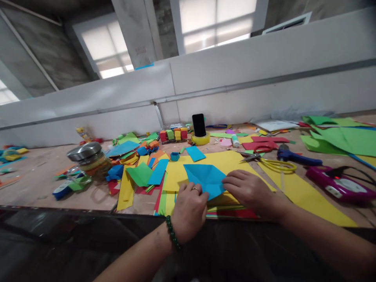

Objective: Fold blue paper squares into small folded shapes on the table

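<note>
Between my hands is a blue sheet of paper (205,176) with crease lines, raised a little over a yellow sheet (232,158). My left hand (190,209) wears a ring and a green bead bracelet; its fingers are closed on the near left edge of the blue paper. On the right edge, my right hand (249,192) pinches the same paper. Yellow-handled scissors (277,165) lie to the right of it. A small blue paper strip (195,154) rests just beyond, and a green paper piece (140,174) lies to the left.
A glass jar with a metal lid (91,160) stands left. A phone (199,125) leans upright in a yellow tape roll (200,139) at the back. A blue glue gun (299,156) and a magenta power strip (340,185) with a cable lie right. The table's front edge is close.
</note>
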`<action>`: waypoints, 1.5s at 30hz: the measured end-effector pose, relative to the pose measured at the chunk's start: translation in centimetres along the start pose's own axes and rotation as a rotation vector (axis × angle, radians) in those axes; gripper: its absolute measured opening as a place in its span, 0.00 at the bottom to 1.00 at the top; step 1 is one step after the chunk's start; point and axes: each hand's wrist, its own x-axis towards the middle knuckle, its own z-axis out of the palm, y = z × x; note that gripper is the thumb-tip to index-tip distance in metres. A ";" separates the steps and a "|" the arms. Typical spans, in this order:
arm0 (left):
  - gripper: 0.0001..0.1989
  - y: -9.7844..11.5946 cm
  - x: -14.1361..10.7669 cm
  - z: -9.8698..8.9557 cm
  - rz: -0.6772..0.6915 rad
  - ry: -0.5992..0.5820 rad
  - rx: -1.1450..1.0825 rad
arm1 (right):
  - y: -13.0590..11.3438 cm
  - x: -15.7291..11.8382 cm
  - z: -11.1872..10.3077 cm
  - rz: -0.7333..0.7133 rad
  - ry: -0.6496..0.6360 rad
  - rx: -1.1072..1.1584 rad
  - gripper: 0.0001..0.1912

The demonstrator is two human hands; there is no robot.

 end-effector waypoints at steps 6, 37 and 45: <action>0.17 -1.7 -1.1 0.4 -0.058 -0.042 -0.371 | 0.4 -2.7 1.0 0.122 -0.068 0.108 0.12; 0.14 -0.3 -2.1 3.0 0.099 0.298 -0.433 | -0.8 -2.1 1.0 0.020 0.031 0.049 0.14; 0.08 -1.3 -1.9 3.2 -0.250 0.177 -0.759 | 0.2 -2.2 0.4 0.432 -0.122 0.508 0.12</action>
